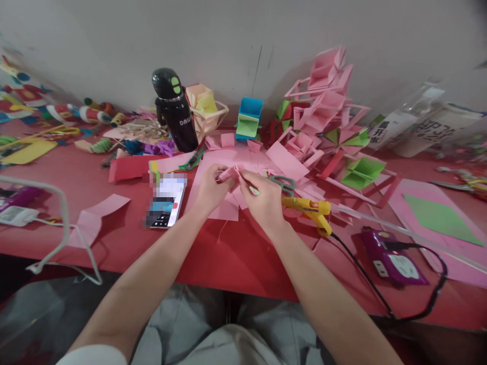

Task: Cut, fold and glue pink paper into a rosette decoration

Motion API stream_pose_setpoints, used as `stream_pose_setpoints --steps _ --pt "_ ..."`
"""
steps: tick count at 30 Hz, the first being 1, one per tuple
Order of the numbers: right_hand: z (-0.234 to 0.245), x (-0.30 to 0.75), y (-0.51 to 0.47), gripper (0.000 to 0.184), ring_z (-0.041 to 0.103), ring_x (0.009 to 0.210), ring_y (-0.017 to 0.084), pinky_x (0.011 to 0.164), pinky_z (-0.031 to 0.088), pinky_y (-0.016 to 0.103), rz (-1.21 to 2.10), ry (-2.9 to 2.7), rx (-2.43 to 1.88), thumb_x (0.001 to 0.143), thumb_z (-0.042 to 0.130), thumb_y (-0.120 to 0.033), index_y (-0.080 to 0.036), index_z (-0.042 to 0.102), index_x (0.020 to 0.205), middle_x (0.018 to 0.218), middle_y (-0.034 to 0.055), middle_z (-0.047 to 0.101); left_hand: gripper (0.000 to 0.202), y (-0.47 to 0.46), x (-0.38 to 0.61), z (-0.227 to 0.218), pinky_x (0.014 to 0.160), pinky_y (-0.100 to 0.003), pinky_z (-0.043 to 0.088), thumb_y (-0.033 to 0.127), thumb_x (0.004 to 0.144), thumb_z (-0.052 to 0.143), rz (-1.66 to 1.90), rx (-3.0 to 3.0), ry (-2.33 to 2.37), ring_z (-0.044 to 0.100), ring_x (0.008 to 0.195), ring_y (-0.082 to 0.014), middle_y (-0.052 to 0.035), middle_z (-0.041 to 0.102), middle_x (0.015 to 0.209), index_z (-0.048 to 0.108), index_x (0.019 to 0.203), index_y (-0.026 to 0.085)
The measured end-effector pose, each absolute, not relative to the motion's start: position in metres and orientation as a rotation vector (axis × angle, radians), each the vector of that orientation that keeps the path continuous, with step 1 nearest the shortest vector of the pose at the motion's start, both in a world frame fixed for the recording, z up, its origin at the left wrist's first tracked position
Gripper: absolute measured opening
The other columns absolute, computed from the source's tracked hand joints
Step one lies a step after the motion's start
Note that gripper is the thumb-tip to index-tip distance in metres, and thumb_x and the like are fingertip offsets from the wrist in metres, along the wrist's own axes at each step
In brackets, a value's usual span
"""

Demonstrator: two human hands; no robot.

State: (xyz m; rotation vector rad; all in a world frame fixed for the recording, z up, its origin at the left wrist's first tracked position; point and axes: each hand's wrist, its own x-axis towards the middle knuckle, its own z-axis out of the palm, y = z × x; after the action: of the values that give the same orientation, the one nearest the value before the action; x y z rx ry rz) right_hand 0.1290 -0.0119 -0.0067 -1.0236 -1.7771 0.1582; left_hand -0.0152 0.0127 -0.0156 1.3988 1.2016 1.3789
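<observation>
Between my two hands is a small folded piece of pink paper [228,174], raised just above the pink sheets [224,209] on the table. My left hand [213,186] pinches its left side. The fingers of my right hand [263,195] close on its right end, and part of the paper is hidden behind them. Green-handled scissors [283,184] lie right beyond my right hand. A yellow hot glue gun [310,207] rests to the right of that wrist. Left of my left hand lies a lit phone [167,202], partly blurred out.
A black bottle [177,111] stands behind the phone. Pink paper constructions [323,106] pile up at the back right, near a blue and green paper box [249,119]. A purple power strip [393,258] with a black cord sits right; a white cable [66,218] loops left.
</observation>
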Motion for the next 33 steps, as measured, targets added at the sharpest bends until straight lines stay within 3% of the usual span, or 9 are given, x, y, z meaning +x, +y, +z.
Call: stream_pose_setpoints --steps 8,13,16,21,24,27,33 --pt "-0.007 0.13 -0.012 0.025 0.072 0.104 0.021 0.094 0.058 0.036 0.172 -1.794 -1.019 0.09 0.056 -0.013 -0.021 0.073 0.107 0.112 0.0067 0.076 0.019 0.011 -0.015 -0.014 0.061 -0.024 0.052 0.011 0.073 0.064 1.369 1.286 1.074 0.061 0.062 -0.0101 0.0 0.063 0.076 0.06 0.09 0.016" --pt "-0.011 0.131 -0.011 0.025 0.069 0.113 0.024 0.102 0.055 0.041 0.138 -1.827 -0.966 0.088 0.059 -0.017 -0.018 0.072 0.11 0.121 0.0121 0.072 0.012 0.008 -0.017 -0.007 0.072 -0.028 0.057 0.027 0.083 0.063 1.287 1.032 0.895 0.064 0.071 -0.0111 -0.0002 0.062 0.082 0.058 0.091 0.018" --pt "-0.012 0.128 -0.014 0.027 0.067 0.117 0.025 0.103 0.054 0.044 0.155 -1.868 -0.968 0.087 0.061 -0.021 -0.019 0.071 0.112 0.125 0.0132 0.07 0.024 0.007 -0.018 -0.005 0.069 -0.027 0.056 0.037 0.083 0.069 1.275 1.1 0.898 0.065 0.071 -0.0123 -0.0022 0.063 0.085 0.058 0.093 0.018" --pt "-0.007 0.127 -0.018 0.022 0.065 0.116 0.023 0.103 0.054 0.043 0.169 -1.855 -0.925 0.09 0.057 -0.021 -0.021 0.07 0.108 0.123 0.0119 0.068 0.022 0.009 -0.018 -0.008 0.067 -0.028 0.056 0.027 0.081 0.071 1.322 1.155 1.006 0.063 0.07 -0.0117 -0.0024 0.064 0.084 0.059 0.097 0.018" --pt "-0.003 0.132 -0.015 0.026 0.061 0.12 0.023 0.104 0.052 0.045 0.057 -1.726 -0.953 0.093 0.054 -0.02 -0.023 0.068 0.115 0.124 0.0115 0.065 0.018 0.011 -0.018 -0.012 0.066 -0.029 0.056 0.022 0.082 0.066 1.364 1.237 1.035 0.062 0.066 -0.0122 -0.002 0.065 0.078 0.06 0.098 0.017" --pt "-0.001 0.137 -0.013 0.027 0.06 0.119 0.025 0.103 0.051 0.047 -0.006 -1.689 -0.979 0.093 0.059 -0.024 -0.023 0.068 0.118 0.124 0.0126 0.063 0.018 0.011 -0.018 -0.013 0.068 -0.029 0.057 0.018 0.081 0.063 1.411 1.33 1.048 0.065 0.074 -0.0134 -0.0051 0.068 0.088 0.061 0.1 0.016" --pt "-0.008 0.135 -0.013 0.02 0.06 0.116 0.026 0.099 0.05 0.049 0.051 -1.819 -1.027 0.095 0.058 -0.029 -0.024 0.074 0.105 0.122 0.0103 0.065 0.024 0.009 -0.018 -0.012 0.069 -0.03 0.059 0.024 0.083 0.065 1.397 1.313 0.979 0.064 0.07 -0.0123 -0.0047 0.068 0.09 0.06 0.105 0.017"
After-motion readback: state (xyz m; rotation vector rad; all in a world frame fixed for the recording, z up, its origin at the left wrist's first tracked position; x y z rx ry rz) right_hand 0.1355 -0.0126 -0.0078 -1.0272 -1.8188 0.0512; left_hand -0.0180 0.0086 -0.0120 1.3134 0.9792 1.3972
